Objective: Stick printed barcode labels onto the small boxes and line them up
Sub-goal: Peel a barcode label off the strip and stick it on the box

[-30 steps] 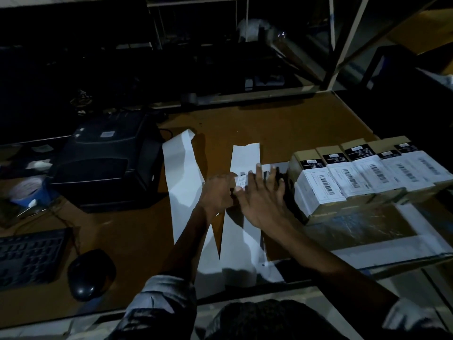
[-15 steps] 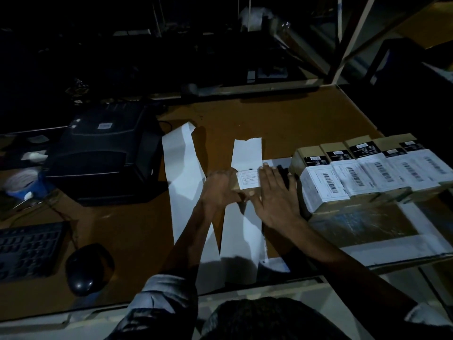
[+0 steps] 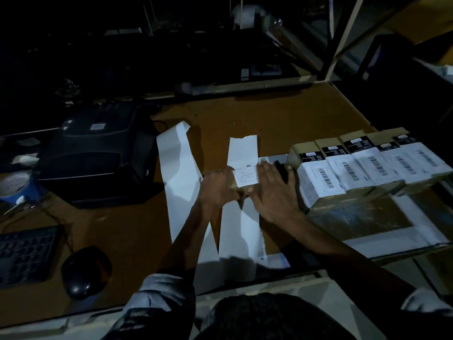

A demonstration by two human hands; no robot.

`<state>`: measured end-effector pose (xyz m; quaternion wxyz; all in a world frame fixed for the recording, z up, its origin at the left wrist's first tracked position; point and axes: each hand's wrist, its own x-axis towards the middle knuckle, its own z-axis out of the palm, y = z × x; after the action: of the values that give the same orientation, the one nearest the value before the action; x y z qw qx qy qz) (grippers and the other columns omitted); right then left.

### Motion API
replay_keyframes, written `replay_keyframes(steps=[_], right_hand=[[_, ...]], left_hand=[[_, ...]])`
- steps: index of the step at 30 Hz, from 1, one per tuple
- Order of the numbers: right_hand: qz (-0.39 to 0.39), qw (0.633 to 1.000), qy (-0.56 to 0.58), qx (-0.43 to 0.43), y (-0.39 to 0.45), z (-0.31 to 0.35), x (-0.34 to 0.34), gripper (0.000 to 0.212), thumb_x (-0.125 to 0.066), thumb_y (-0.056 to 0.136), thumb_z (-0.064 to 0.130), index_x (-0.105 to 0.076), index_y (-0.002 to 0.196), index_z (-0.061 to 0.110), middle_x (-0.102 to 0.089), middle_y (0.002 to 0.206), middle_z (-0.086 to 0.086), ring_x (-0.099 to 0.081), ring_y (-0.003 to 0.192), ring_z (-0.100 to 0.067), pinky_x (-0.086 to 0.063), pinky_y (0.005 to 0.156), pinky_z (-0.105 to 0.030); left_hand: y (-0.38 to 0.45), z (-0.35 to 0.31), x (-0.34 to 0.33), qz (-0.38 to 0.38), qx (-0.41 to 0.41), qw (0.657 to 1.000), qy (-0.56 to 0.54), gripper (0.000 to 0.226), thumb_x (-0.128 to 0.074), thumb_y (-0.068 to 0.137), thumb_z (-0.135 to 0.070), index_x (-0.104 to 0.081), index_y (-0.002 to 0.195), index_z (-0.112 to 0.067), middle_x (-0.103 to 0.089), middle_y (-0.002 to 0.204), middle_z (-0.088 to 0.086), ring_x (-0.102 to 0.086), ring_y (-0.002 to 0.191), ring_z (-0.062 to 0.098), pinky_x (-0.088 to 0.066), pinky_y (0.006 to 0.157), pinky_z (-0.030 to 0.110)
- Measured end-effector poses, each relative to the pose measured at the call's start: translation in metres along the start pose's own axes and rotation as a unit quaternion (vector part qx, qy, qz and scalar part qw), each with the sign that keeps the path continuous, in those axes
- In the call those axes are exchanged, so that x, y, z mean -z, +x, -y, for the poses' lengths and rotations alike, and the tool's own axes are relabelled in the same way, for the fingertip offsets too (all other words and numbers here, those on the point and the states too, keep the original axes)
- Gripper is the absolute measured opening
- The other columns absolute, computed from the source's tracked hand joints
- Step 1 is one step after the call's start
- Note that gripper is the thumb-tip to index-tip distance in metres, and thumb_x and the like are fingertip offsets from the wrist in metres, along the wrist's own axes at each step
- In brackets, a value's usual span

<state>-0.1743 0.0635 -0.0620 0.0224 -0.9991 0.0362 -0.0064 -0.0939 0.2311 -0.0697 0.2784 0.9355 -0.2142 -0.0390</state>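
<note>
Five small brown cardboard boxes (image 3: pixel 367 168), each already wearing a white barcode label, stand side by side in a row along the right of the brown wooden counter (image 3: pixel 269 114). A sixth small box (image 3: pixel 242 188) sits just left of that row, between the two hands, with a white printed barcode label (image 3: pixel 245 176) lying on its top face. The left hand (image 3: pixel 218 188) curls its fingers round the box's left side and steadies it; the right hand (image 3: pixel 275 192) lies with straight, spread fingers against the label's right edge and the box beside it, pressing rather than gripping. Under the box run two long white strips of label backing paper (image 3: pixel 241 229), trailing toward the near counter edge. A black label printer (image 3: pixel 98 155) stands well to the left.

By my reading, the step in hand is smoothing the label down. The next move calls for rubbing its edges flat, then sliding this box rightward until it touches the first box, faces flush with the row.
</note>
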Motion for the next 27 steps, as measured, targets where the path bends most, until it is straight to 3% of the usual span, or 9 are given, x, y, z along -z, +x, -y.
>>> replay_keyframes(steps=[3, 6, 8, 12, 16, 20, 22, 25, 27], right_hand=[[0.005, 1.0, 0.022, -0.016, 0.003, 0.024, 0.005, 0.093, 0.006, 0.09, 0.07, -0.008, 0.161, 0.01, -0.004, 0.169, -0.009, 0.0, 0.156, -0.024, 0.011, 0.12, -0.057], [-0.012, 0.998, 0.05, 0.033, -0.005, 0.063, 0.002, 0.088, -0.006, 0.094, 0.067, -0.015, 0.161, 0.011, -0.013, 0.168, -0.01, -0.007, 0.156, -0.027, 0.011, 0.119, -0.053], [-0.019, 0.997, 0.039, 0.06, -0.009, 0.069, 0.002, 0.089, -0.004, 0.092, 0.068, -0.018, 0.16, 0.012, -0.018, 0.167, -0.009, -0.011, 0.155, -0.027, 0.014, 0.117, -0.049], [-0.016, 0.998, -0.013, 0.062, -0.004, 0.027, 0.003, 0.096, 0.01, 0.089, 0.072, -0.013, 0.161, 0.014, -0.009, 0.169, -0.006, -0.004, 0.156, -0.022, 0.021, 0.115, -0.049], [0.0, 1.0, -0.021, 0.006, 0.004, 0.009, 0.004, 0.095, 0.007, 0.089, 0.07, -0.009, 0.161, 0.01, -0.007, 0.169, -0.008, -0.001, 0.156, -0.022, 0.027, 0.11, -0.045], [0.008, 0.999, 0.023, 0.031, -0.005, 0.051, 0.006, 0.094, 0.004, 0.089, 0.071, -0.006, 0.161, 0.011, -0.004, 0.169, -0.01, 0.001, 0.156, -0.026, 0.009, 0.12, -0.055], [0.003, 0.997, 0.024, 0.075, -0.013, 0.06, 0.005, 0.094, 0.002, 0.089, 0.071, -0.01, 0.161, 0.013, -0.009, 0.169, -0.008, -0.004, 0.156, -0.026, 0.008, 0.121, -0.053], [-0.008, 0.997, 0.003, 0.073, -0.012, 0.034, 0.003, 0.086, -0.004, 0.095, 0.07, -0.01, 0.162, 0.015, -0.009, 0.169, -0.006, -0.003, 0.156, -0.023, 0.016, 0.117, -0.049], [-0.005, 0.999, -0.012, 0.033, -0.007, 0.011, 0.001, 0.094, 0.011, 0.09, 0.071, -0.006, 0.162, 0.013, -0.003, 0.17, -0.007, 0.001, 0.156, -0.023, 0.019, 0.114, -0.049]], left_hand=[[0.002, -0.002, -0.003, 0.005, -0.008, 1.0, 0.029, 0.044, -0.074, 0.088, -0.033, -0.061, 0.125, -0.014, -0.067, 0.119, 0.007, -0.062, 0.108, 0.025, -0.051, 0.095, 0.033], [0.0, 0.004, -0.011, -0.027, 0.018, 0.999, -0.008, 0.03, -0.052, 0.098, -0.021, -0.065, 0.118, -0.003, -0.067, 0.116, 0.018, -0.062, 0.11, 0.036, -0.05, 0.098, 0.045], [0.0, 0.008, -0.014, -0.04, 0.027, 0.999, 0.006, 0.027, -0.051, 0.097, -0.012, -0.065, 0.117, 0.0, -0.067, 0.115, 0.021, -0.062, 0.11, 0.04, -0.051, 0.096, 0.047], [0.003, 0.004, -0.01, 0.012, 0.022, 1.0, -0.011, 0.038, -0.06, 0.094, -0.034, -0.065, 0.118, -0.004, -0.069, 0.112, 0.012, -0.064, 0.105, 0.03, -0.049, 0.094, 0.034], [0.002, 0.005, -0.007, -0.011, -0.018, 0.999, 0.028, 0.049, -0.08, 0.077, -0.042, -0.063, 0.117, -0.019, -0.07, 0.11, 0.002, -0.066, 0.096, 0.021, -0.056, 0.083, 0.032], [0.006, 0.003, -0.013, -0.028, -0.019, 0.995, 0.092, 0.032, -0.062, 0.095, -0.031, -0.063, 0.121, -0.012, -0.068, 0.116, 0.008, -0.063, 0.102, 0.025, -0.047, 0.09, 0.031], [0.005, 0.004, -0.016, -0.029, -0.034, 0.992, 0.119, 0.033, -0.052, 0.1, -0.03, -0.064, 0.122, -0.008, -0.069, 0.118, 0.011, -0.064, 0.098, 0.025, -0.047, 0.09, 0.032], [0.002, 0.0, -0.018, -0.022, 0.043, 0.998, 0.041, 0.036, -0.052, 0.098, -0.03, -0.063, 0.124, -0.006, -0.068, 0.121, 0.013, -0.068, 0.094, 0.022, -0.06, 0.078, 0.031], [0.005, -0.002, -0.014, 0.014, 0.079, 0.997, 0.001, 0.035, -0.067, 0.092, -0.032, -0.063, 0.12, -0.011, -0.068, 0.116, 0.002, -0.065, 0.094, 0.016, -0.057, 0.072, 0.018]])
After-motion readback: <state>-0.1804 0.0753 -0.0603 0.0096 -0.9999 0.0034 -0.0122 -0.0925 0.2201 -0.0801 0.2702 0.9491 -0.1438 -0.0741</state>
